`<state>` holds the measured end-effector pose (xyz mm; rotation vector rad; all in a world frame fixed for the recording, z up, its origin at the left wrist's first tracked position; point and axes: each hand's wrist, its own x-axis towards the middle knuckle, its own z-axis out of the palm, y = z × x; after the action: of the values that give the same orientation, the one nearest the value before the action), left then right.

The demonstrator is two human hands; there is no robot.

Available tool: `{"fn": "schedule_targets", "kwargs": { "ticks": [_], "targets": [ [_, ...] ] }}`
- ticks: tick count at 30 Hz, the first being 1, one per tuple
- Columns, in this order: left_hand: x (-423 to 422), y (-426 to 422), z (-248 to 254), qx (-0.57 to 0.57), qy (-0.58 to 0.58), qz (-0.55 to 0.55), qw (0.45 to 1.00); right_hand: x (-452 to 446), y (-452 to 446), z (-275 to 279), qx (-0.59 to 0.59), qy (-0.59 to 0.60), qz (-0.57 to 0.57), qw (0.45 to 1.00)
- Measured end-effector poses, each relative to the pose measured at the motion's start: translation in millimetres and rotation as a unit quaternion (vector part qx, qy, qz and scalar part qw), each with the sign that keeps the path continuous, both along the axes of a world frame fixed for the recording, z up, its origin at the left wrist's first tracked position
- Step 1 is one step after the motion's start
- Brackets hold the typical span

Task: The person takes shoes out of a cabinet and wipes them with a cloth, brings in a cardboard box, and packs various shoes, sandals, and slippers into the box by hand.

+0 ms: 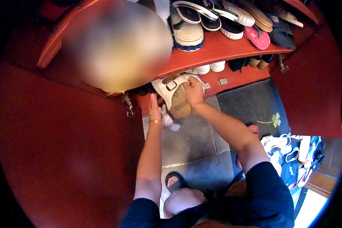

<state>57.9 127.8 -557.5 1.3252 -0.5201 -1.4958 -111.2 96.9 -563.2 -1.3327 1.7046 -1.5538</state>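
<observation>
Right hand (pixel 194 91): closed on the beige sandal (pixel 178 103), thumb on top, other fingers mostly hidden from us
Beige sandal: held tilted just in front of the lower shelf (pixel 237 84), buckled white strap facing us, near end over the tiled floor (pixel 193 140)
Left hand (pixel 154 109): open, fingers straight and together, left of the sandal; we can't tell if they touch
White item (pixel 171 121): blurred, just right of the left wrist; we can't tell what it is
Upper shelf (pixel 224 50): several sandals, pink flip-flop (pixel 259 37) toward the right; far left blurred out for us
Lower shelf: white shoes (pixel 209 68) in the middle, darker pairs to the right
Cabinet doors: left door (pixel 64 148) and right door (pixel 309 91) both swung open
Near right: shoe pile (pixel 290 161) off the shelves, beyond the dark mat (pixel 250 106)
Progress: we judge partway; grip on the sandal done, release not yet; other pairs already sit on both shelves, pile looks untouched by either hand
</observation>
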Motion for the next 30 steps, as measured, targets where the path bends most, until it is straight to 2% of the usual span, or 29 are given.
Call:
{"fn": "schedule_targets", "kwargs": {
  "ticks": [1, 2, 3, 4, 7, 8, 9, 10, 12, 14, 16, 17, 20, 21, 23, 25, 27, 30],
  "targets": [
    [6, 8, -16, -0.062, -0.055, -0.083, 0.993, 4, -7, -6, 0.065, 0.015, -0.010, 0.998],
    [3, 17, -3, -0.121, -0.109, -0.164, 0.973, 14, -13, -16, 0.001, 0.015, -0.056, 0.998],
    [-8, 33, 7, -0.072, -0.142, -0.114, 0.981, 20, -18, -26, -0.001, -0.014, -0.060, 0.998],
    [-16, 37, 12, -0.080, -0.122, -0.111, 0.983, 25, -22, -31, -0.004, -0.044, -0.061, 0.997],
    [-15, 27, -7, -0.072, -0.151, -0.133, 0.977, 12, -16, -9, 0.148, -0.170, 0.094, 0.970],
    [-15, 27, -6, -0.084, -0.178, -0.153, 0.968, 1, -14, 0, 0.184, -0.217, 0.152, 0.947],
    [-16, 24, -3, -0.099, -0.206, -0.173, 0.958, -12, -15, -3, 0.194, -0.362, 0.259, 0.874],
    [-15, 27, 1, -0.104, -0.213, -0.168, 0.957, -22, -2, 34, 0.212, -0.460, 0.303, 0.807],
    [-9, 49, 14, -0.114, -0.228, -0.160, 0.954, -43, -6, 31, 0.207, -0.359, 0.386, 0.825],
    [-2, 82, 31, -0.078, -0.225, -0.160, 0.958, -41, -8, 22, 0.205, -0.424, 0.381, 0.796],
    [11, 124, 22, -0.036, -0.121, -0.120, 0.985, -37, -7, 18, 0.212, -0.467, 0.368, 0.775],
    [18, 147, 25, -0.025, -0.120, -0.132, 0.984, -35, -14, 11, 0.223, -0.482, 0.346, 0.774],
    [21, 186, 33, -0.027, -0.049, -0.137, 0.989, -8, -32, 13, 0.227, -0.460, 0.319, 0.797],
    [38, 199, 12, -0.016, -0.006, -0.148, 0.989, 6, -48, 4, 0.228, -0.448, 0.304, 0.809],
    [32, 200, 22, -0.020, -0.021, -0.136, 0.990, 34, -79, -18, 0.232, -0.422, 0.274, 0.832],
    [23, 195, 34, -0.050, -0.005, -0.129, 0.990, 45, -82, -15, 0.185, -0.350, 0.215, 0.893],
    [30, 194, 24, -0.056, -0.012, -0.130, 0.990, 46, -63, 18, 0.142, -0.243, 0.160, 0.946],
    [24, 189, 29, -0.063, -0.037, -0.114, 0.991, 20, -43, 8, 0.229, -0.084, 0.148, 0.958]
  ]
}}
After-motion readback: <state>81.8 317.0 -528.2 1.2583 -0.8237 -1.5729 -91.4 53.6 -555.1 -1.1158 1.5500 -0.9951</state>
